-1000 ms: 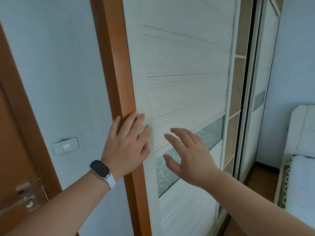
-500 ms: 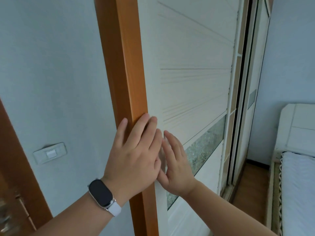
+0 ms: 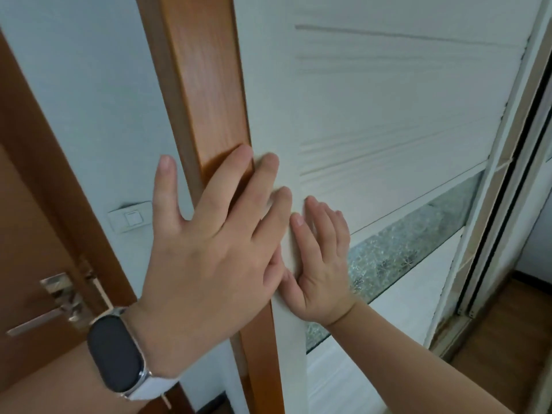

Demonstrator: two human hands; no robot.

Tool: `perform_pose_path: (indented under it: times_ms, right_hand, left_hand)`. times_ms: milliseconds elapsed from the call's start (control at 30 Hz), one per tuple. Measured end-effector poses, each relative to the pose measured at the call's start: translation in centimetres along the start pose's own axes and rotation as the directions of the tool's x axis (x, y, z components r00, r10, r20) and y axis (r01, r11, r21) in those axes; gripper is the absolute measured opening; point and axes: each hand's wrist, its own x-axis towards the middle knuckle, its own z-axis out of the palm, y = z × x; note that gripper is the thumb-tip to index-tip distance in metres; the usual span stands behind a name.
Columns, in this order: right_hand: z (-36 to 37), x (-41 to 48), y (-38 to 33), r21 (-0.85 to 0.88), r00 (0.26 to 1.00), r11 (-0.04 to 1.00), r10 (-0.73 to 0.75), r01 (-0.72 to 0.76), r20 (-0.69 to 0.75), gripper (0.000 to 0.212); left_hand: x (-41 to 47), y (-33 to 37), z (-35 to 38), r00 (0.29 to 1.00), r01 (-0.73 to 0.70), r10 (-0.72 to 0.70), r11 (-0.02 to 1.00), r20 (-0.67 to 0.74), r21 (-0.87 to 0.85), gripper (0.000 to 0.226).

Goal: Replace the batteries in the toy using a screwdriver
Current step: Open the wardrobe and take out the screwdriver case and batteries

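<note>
Right hand (image 3: 322, 264) thumb partly hidden behind left hand (image 3: 209, 264); door handle (image 3: 59, 300) blurred.

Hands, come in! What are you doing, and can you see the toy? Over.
Left hand flat on wooden frame and white door. Right hand flat on white door beside it. Toy, screwdriver, batteries: not in view.

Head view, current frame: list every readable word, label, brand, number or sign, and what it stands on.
No text can be read in this frame.
Smartwatch on the left wrist: screen dark, nothing displayed.
Wall switch: plain, no marking visible.
White sliding door: only grooves and a patterned glass strip, no lettering.
</note>
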Motion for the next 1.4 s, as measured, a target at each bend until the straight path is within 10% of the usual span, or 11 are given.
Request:
perform_pose_path:
  times_ms: [533,1033,1400]
  right_hand:
    - [0.5,-0.9,5.3,0.094,0.993,0.992,-0.077,0.085,-0.093,0.067]
    - [-1.6,-1.1,15.8,0.134,0.979,0.973,-0.177,0.189,-0.096,0.061]
    - [-3.2,-1.0,23.0,0.113,0.979,0.975,-0.180,0.190,-0.092,0.057]
  left_hand:
    - [2.1,5.9,-0.1,0.961,0.119,-0.181,0.953,0.209,0.279,0.060]
    - [6.2,14.1,8.6,0.946,0.311,-0.318,0.944,-0.060,-0.106,0.062]
    - [10.5,17.4,14.1,0.962,0.121,-0.212,0.895,-0.171,-0.429,0.063]
